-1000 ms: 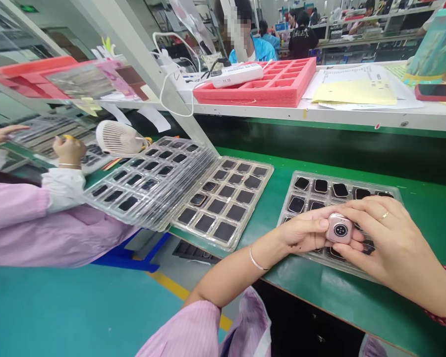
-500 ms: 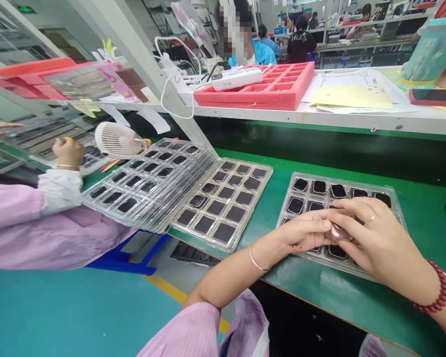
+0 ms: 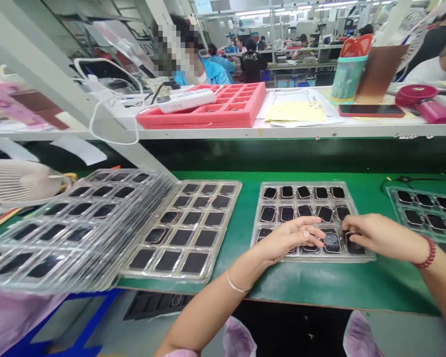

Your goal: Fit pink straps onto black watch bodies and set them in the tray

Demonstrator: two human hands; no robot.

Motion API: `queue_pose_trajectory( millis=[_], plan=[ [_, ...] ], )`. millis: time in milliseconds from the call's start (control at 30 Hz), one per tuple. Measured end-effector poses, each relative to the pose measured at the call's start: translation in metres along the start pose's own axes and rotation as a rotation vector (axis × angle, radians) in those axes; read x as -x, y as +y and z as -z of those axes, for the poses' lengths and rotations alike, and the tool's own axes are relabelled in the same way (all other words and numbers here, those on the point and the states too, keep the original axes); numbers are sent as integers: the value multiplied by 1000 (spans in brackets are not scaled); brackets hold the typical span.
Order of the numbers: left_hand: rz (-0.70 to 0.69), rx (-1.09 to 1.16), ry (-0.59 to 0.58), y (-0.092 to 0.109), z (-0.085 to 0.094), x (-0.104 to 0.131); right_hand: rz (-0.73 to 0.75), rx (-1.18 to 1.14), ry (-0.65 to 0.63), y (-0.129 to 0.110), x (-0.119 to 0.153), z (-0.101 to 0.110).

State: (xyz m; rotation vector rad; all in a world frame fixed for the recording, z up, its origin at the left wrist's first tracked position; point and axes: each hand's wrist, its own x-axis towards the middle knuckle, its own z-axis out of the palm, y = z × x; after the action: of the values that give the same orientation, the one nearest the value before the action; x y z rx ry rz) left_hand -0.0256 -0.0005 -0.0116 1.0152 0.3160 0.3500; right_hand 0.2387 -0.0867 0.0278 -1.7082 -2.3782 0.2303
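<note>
In the middle of the bench lies a clear plastic tray [image 3: 258, 253] with rows of smartwatch cases, dark screens upward. My left hand [image 3: 292, 234] hovers over its lower rows, fingers loosely apart, holding nothing. Close to those fingertips sits a smartwatch [image 3: 331, 241] with a paler, reflective screen. My right hand [image 3: 379, 235] is at the tray's lower right corner, with its thumb and fingers closed on another smartwatch [image 3: 356, 246] at the corner pocket. The fingers cover part of that watch.
Leftward are a tray of dark squares [image 3: 181, 238], a leaning stack of filled trays [image 3: 70, 210] and a white fan [image 3: 18, 181]. Another watch tray [image 3: 431, 213] lies at right. The shelf above holds a red foam tray [image 3: 204, 116], papers, a phone [image 3: 371, 110] and a cup [image 3: 347, 79].
My hands have parted: both were together around a pinkish watch case, and now the right is at the tray's corner pocket. The view has swung right, bringing another tray into sight.
</note>
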Motion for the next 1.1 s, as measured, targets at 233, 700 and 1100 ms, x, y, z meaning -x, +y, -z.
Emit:
queue_pose_trajectory(
  millis=[233,700,1100],
  plan=[
    [-33,-174,105,3,-10,0,-161,152,253,-33,36,-38],
    [-348,-486,377,8,-1,-2,-9,110,137,-35,13,-47],
    [-408,-789,713,16,47,82,-9,157,197,-29,8,-40]
  ],
)
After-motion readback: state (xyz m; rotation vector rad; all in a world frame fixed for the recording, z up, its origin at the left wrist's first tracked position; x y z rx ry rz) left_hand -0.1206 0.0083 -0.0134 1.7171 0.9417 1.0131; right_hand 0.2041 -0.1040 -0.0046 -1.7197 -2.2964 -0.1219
